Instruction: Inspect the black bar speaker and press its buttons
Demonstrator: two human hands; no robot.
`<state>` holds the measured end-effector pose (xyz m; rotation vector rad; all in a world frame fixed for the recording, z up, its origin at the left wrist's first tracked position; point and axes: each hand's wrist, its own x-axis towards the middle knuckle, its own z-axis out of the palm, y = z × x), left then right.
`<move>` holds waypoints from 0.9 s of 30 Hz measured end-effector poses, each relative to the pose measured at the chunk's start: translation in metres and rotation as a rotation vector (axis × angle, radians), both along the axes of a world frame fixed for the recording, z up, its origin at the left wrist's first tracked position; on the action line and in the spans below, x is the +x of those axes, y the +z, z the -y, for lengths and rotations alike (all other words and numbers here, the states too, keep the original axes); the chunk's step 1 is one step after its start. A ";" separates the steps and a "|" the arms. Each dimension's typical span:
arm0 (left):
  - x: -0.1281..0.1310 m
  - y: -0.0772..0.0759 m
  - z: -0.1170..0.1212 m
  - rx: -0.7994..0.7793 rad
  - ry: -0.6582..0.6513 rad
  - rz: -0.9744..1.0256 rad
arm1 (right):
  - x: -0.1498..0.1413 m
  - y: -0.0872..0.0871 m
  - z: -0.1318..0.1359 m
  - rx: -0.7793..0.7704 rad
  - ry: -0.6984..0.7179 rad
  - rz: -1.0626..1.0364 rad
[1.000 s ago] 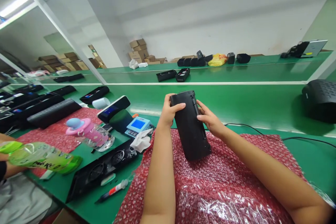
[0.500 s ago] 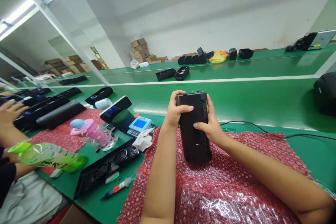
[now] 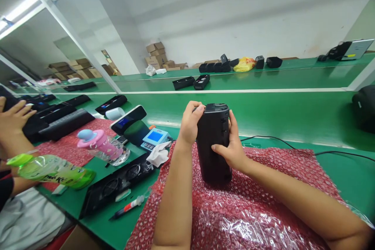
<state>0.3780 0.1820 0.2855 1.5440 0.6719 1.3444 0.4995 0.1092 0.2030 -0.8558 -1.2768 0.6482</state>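
A tall black speaker housing [image 3: 213,144] stands on end on a sheet of red bubble wrap [image 3: 249,203] in front of me. My left hand [image 3: 190,123] curls over its top left corner. My right hand [image 3: 231,146] wraps around its right side, thumb across the front. Both hands grip it and keep it upright.
Left of the wrap lie a white cloth [image 3: 158,154], a blue-screened meter [image 3: 154,137], a black fan panel [image 3: 117,185], a syringe tube [image 3: 129,207], a pink bottle [image 3: 101,146] and a green bottle [image 3: 52,170]. A co-worker's hand [image 3: 13,119] reaches at far left. A black cable [image 3: 293,142] runs right.
The black housing has been turned about its upright axis, showing a smoother side. My left hand shifted to the top edge, my right hand slid lower. The co-worker's hand moved slightly.
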 end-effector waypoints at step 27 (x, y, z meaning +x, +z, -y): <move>0.010 -0.003 0.001 -0.032 0.090 -0.075 | 0.018 0.007 -0.017 -0.135 0.273 -0.225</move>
